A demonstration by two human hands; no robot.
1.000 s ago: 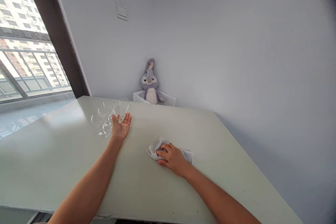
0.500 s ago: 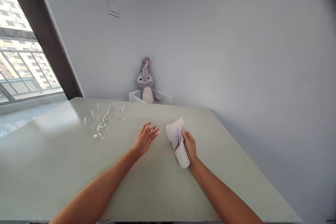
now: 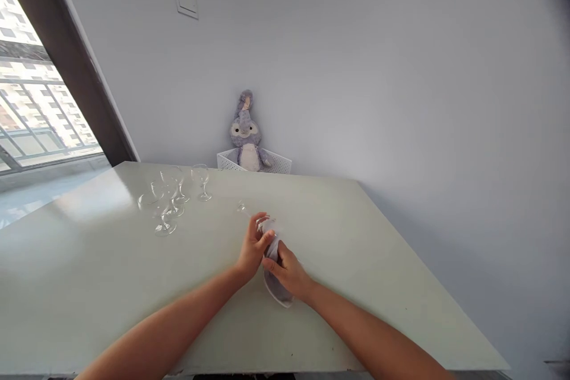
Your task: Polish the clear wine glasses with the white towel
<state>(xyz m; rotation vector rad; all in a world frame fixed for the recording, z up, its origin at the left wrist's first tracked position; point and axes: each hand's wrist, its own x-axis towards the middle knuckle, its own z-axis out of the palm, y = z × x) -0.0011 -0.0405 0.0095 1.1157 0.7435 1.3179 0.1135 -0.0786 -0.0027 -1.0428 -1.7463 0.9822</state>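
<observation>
My left hand (image 3: 255, 246) is closed around the bowl of a stemmed glass, whose foot (image 3: 241, 206) points up and to the left. A white cloth (image 3: 279, 292) is bunched against the glass's bowl, and my right hand (image 3: 288, 270) grips it, its fingers touching my left hand. Most of the bowl is hidden by the fingers and the cloth. The lower part of the cloth hangs below my right hand.
Several clear stemmed glasses stand upright on the left of the pale table (image 3: 214, 320), among them a front one (image 3: 164, 227) and a rear one (image 3: 203, 196). A plush toy (image 3: 249, 156) sits in a white basket (image 3: 281, 165) by the wall.
My right hand has moved left with the cloth, which now presses on the glass. The glass has turned, its foot now up and left. The view has shifted slightly.
</observation>
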